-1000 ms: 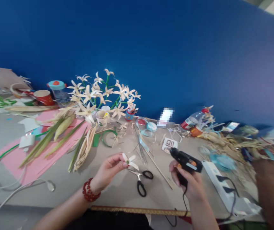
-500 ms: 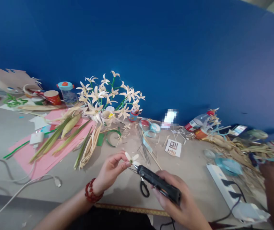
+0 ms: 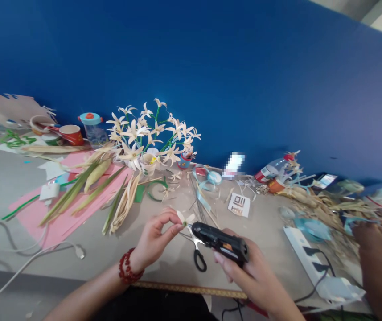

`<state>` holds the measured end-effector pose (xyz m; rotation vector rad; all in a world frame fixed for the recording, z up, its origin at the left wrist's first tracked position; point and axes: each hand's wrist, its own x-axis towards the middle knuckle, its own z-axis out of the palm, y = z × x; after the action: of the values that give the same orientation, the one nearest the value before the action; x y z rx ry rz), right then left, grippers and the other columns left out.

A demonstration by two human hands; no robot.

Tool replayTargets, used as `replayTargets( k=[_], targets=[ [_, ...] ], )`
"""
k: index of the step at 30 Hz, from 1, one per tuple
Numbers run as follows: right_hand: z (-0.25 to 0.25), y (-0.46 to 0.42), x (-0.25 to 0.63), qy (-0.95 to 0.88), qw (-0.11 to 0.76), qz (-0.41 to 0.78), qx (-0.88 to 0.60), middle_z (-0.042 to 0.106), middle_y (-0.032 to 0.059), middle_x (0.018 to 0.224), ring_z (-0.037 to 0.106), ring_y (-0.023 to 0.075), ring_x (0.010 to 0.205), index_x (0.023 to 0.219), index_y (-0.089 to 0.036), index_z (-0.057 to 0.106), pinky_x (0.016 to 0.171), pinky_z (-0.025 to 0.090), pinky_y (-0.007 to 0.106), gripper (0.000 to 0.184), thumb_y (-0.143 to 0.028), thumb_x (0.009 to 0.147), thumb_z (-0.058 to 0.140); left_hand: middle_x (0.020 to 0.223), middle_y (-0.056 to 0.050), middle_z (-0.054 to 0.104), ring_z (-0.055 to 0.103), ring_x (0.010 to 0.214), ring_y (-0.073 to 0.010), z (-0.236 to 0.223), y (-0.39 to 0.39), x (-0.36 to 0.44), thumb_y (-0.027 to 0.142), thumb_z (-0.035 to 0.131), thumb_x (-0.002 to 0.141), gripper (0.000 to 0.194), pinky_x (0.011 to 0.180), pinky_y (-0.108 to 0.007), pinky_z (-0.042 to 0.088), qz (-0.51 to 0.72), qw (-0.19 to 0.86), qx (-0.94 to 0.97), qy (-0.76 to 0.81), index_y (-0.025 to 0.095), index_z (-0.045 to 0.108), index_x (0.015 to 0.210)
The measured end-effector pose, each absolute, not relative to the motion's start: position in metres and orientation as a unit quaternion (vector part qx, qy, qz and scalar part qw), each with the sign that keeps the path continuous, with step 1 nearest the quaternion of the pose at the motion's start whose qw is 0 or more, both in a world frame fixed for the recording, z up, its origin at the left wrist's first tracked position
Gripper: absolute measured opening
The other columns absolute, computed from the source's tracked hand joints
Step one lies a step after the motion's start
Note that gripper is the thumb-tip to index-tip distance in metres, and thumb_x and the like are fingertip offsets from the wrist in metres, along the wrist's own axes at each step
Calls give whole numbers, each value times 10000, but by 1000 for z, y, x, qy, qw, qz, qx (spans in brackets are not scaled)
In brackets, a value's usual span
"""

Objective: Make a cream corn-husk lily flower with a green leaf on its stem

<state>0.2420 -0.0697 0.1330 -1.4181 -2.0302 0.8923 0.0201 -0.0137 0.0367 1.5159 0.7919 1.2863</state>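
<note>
1. Flower (image 3: 186,219) with pale petals is held above the table (image 3: 169,273), in front of the person, its petals spread past the fingertips.
2. The left hand (image 3: 154,235) pinches it between thumb and forefinger. A red beaded bracelet (image 3: 128,266) circles that wrist.
3. The right hand (image 3: 249,272) is wrapped around a black glue gun (image 3: 219,240), which points left. Its nozzle is at the middle of the petals; whether it touches them I cannot tell.
4. The two hands are apart from each other, with the front of the gun between them.
5. Scissors (image 3: 200,261) lie on the table below the gun, which covers part of them; one black handle loop shows clearly.
6. Further back, a bunch of similar flowers (image 3: 150,130) on green stems stands near the blue wall (image 3: 191,62), with a white cup (image 3: 148,167) at its foot.
7. To the left, green leaves (image 3: 68,196) lie across pink paper (image 3: 32,218), beside a bundle of dry strips (image 3: 125,207). A white charger (image 3: 49,191) rests on the paper too.
8. Beyond the gun lie a pale blue ribbon (image 3: 204,198) and a white card (image 3: 239,205) with dark marks.
9. On the right, a plastic bottle (image 3: 271,171) leans near the wall, and a white power strip (image 3: 300,252) holds black plugs.
10. At the far right, a co-worker's hand (image 3: 374,240) is over dry husks; what it grips is too blurred to tell.
</note>
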Motion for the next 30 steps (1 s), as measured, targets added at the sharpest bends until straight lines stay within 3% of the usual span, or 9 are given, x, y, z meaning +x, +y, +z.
replayTargets(
  k=[12, 30],
  targets=[
    [137, -64, 242, -739, 220, 357, -527, 560, -43, 526, 554, 126, 470, 789, -198, 548, 547, 464, 231, 147, -266, 913, 509, 809, -27, 601, 561, 810, -162, 44, -15, 19, 197, 610, 920, 116, 782, -285, 429, 531, 435, 647, 332, 178, 612, 805],
    [137, -64, 241, -755, 214, 325, -528, 545, -32, 529, 607, 165, 564, 770, -208, 562, 578, 480, 257, 169, -296, 905, 514, 792, -40, 616, 579, 788, -174, 51, -16, 18, 223, 605, 922, 138, 747, -292, 445, 525, 422, 655, 342, 177, 611, 792]
  ],
)
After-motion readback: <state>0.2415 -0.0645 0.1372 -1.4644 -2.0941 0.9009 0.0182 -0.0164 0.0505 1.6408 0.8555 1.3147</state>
